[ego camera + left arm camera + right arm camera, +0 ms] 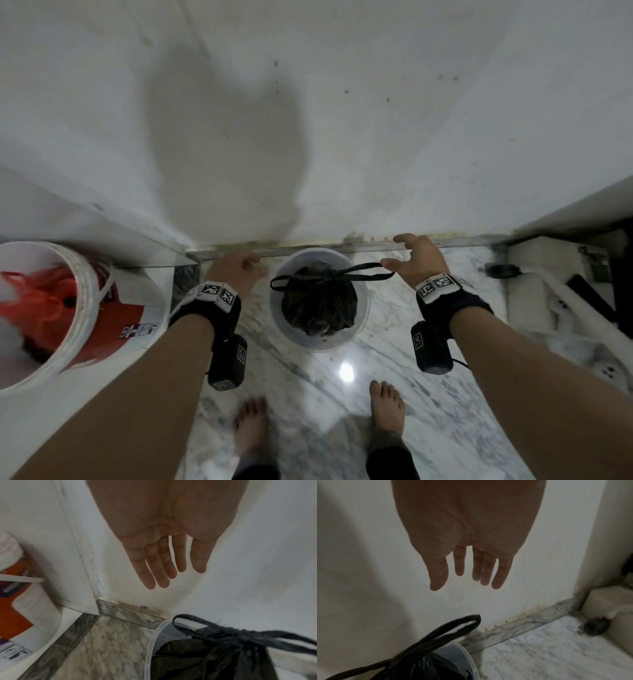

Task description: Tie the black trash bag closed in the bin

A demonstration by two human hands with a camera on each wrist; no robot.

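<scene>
A black trash bag [320,305] sits in a small translucent white bin [363,308] against the wall. Its neck is drawn into a knot [334,274], and two black handle loops stick out, one to the left [277,282] and one to the right [370,270]. My left hand [239,269] hovers beside the bin's left rim, its fingers [164,563] straight and empty. My right hand [416,258] hangs at the right loop's end. In the right wrist view its fingers [471,572] are spread above the loop [462,624] and clear of it.
A large white-and-red bucket [85,291] holding an orange bag [37,301] stands at the left. The white wall [308,137] rises right behind the bin. White objects [534,291] and a small dark round thing [503,271] lie at the right. My bare feet [387,407] stand on the marble floor [308,387].
</scene>
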